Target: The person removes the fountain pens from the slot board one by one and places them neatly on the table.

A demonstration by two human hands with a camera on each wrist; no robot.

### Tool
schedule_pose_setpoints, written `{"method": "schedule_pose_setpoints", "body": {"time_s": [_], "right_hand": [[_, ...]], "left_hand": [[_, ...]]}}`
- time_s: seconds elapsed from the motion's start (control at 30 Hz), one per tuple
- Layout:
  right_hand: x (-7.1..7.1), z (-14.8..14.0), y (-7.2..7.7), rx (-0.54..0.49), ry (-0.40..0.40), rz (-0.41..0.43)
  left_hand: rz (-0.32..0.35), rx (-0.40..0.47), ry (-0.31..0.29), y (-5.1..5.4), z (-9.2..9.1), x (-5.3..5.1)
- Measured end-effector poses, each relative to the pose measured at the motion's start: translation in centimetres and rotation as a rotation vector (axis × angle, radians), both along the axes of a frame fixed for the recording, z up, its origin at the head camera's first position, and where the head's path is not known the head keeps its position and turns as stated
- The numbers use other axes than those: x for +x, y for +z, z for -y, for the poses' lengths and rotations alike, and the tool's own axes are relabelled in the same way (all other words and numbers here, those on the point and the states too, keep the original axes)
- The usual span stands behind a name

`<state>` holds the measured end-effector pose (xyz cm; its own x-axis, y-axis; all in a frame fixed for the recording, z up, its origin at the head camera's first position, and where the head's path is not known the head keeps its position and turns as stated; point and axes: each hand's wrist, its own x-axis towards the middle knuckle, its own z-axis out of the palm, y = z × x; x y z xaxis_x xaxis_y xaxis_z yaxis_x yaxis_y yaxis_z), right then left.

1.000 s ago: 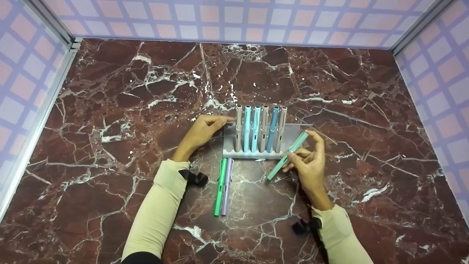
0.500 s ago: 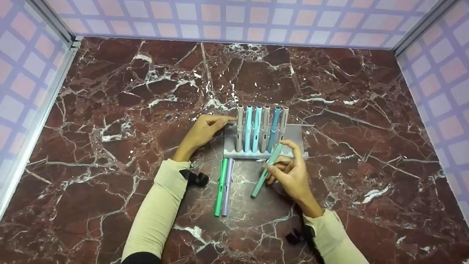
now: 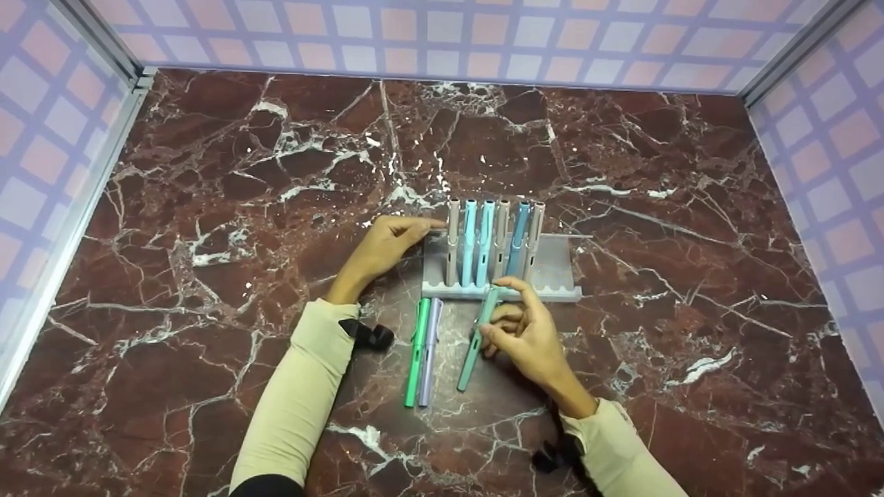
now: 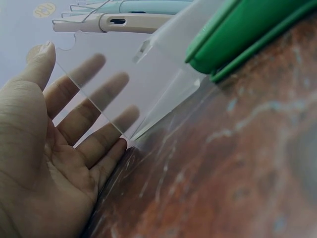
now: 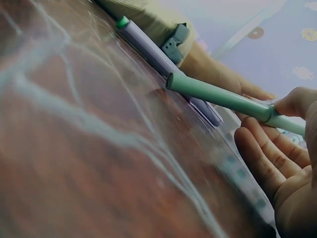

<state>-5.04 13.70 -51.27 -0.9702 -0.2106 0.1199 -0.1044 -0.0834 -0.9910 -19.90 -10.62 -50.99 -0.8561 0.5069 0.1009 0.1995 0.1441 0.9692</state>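
A clear pen stand [image 3: 556,262] holds a row of several capped pens: brown, light blue [image 3: 467,241] and darker blue [image 3: 517,238]. My left hand [image 3: 387,245] is at the stand's left side. In the left wrist view its fingers [image 4: 94,106] lie fairly straight behind the clear panel, with the thumb by the panel's upper corner. My right hand [image 3: 528,338] pinches a pale green pen [image 3: 471,359], tilted in front of the stand. To its left, a bright green pen [image 3: 416,352] and a lilac pen [image 3: 428,355] lie side by side on the table.
The table [image 3: 242,373] is dark red with white marble veins. Checked panels [image 3: 456,41] stand along its back and sides. Black straps with small devices [image 3: 373,337] sit at both wrists. The stand's notched front lip [image 3: 559,293] shows slots at its right end.
My right hand has carried the pale green pen left and toward me, from the stand's right end to near the lilac pen. The pen has turned steeper. My left hand has stayed at the stand.
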Motion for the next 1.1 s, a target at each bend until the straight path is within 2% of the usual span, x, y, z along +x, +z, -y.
{"method": "schedule_pose_setpoints", "body": {"time_s": [0.23, 0.43, 0.53, 0.87, 1.1], "right_hand": [[0.3, 1.0, 0.0, 0.176, -0.04, 0.046], [0.7, 2.2, 0.1, 0.464, -0.095, -0.009], [1.0, 2.8, 0.2, 0.553, -0.127, -0.047], [1.5, 4.1, -0.1, 0.715, -0.219, -0.232], [1.6, 4.7, 0.0, 0.804, -0.236, -0.27]], "left_hand": [[-0.021, 0.024, -0.007, -0.1, 0.1, 0.0], [-0.048, 0.044, -0.004, -0.3, 0.1, 0.1], [-0.051, 0.049, -0.008, -0.4, 0.1, 0.0], [-0.019, 0.024, 0.001, -0.2, -0.1, 0.1], [-0.018, 0.036, 0.003, -0.1, 0.0, 0.1]]}}
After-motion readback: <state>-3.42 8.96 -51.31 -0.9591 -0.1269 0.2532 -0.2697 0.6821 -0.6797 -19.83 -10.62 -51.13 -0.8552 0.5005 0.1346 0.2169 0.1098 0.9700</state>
